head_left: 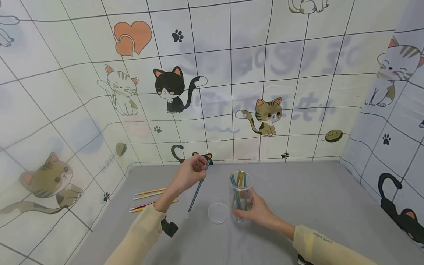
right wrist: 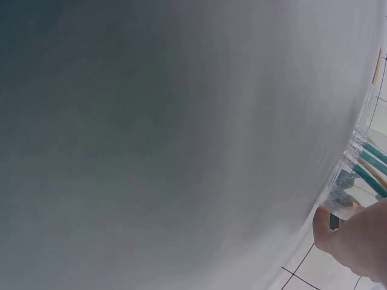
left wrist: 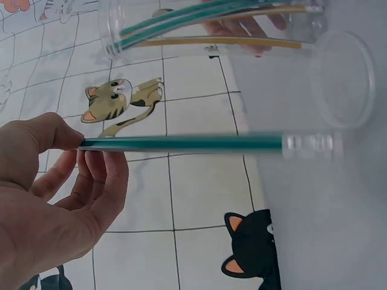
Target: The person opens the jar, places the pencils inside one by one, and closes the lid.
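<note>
My left hand (head_left: 188, 174) pinches a teal pencil (head_left: 196, 195) near its upper end, between thumb and fingers. The pencil slants down, its pale, see-through end (left wrist: 311, 145) lowest, to the left of a clear round lid (head_left: 218, 213). My right hand (head_left: 256, 212) grips the lower part of a clear plastic jar (head_left: 250, 183) that stands upright on the table. Inside lean several teal and yellow pencils (head_left: 239, 178), their ends at rim height. In the right wrist view, part of the right hand (right wrist: 357, 241) shows at the jar's base; grey cloth fills most of that frame.
Several yellow and dark red pencils (head_left: 150, 191) lie on the grey table (head_left: 298, 198) at the left, partly behind the left forearm. A cloth with cat drawings (head_left: 218, 77) hangs behind the table and along both sides.
</note>
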Available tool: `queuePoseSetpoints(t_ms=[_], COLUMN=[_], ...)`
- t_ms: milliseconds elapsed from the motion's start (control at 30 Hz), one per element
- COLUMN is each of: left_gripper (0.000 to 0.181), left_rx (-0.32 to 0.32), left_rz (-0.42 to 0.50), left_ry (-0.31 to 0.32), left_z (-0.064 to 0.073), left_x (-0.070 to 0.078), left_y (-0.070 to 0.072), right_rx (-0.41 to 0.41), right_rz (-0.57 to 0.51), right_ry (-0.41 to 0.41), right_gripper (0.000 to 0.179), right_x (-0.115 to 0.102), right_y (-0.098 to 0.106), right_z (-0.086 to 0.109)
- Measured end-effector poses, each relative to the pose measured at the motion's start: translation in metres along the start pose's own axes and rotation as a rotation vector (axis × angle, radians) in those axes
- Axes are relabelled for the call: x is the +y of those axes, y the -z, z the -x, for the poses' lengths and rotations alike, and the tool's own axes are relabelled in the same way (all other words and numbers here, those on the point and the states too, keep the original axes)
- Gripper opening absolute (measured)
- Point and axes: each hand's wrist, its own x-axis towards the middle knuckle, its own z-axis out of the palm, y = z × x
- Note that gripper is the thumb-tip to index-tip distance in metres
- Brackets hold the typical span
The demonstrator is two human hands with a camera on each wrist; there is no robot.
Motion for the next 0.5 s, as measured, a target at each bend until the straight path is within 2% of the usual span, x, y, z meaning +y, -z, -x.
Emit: queuePoseSetpoints(t_ms=[133,300,500], left_gripper=[0.029,0.030,0.030], left_rx=[0.002,-0.005,-0.008], left_rz=[0.033,0.133,0.222], left_ry=[-0.026,-0.056,-0.064], left_z=[-0.007,-0.016,-0.025], left_x=[0.009,0.023,0.040], left_y=[-0.002,-0.003,-0.004], right_rx=[-0.006,-0.004,-0.002], right_rz=[-0.007,-0.014,-0.027], right_ry=[-0.002,0.010,0.009], right_gripper=[0.098,0.095,0.095], right_x=[-0.001,0.000,0.000], right_y=[0.000,0.001,0.001], right_z=[0.000,0.000,0.000])
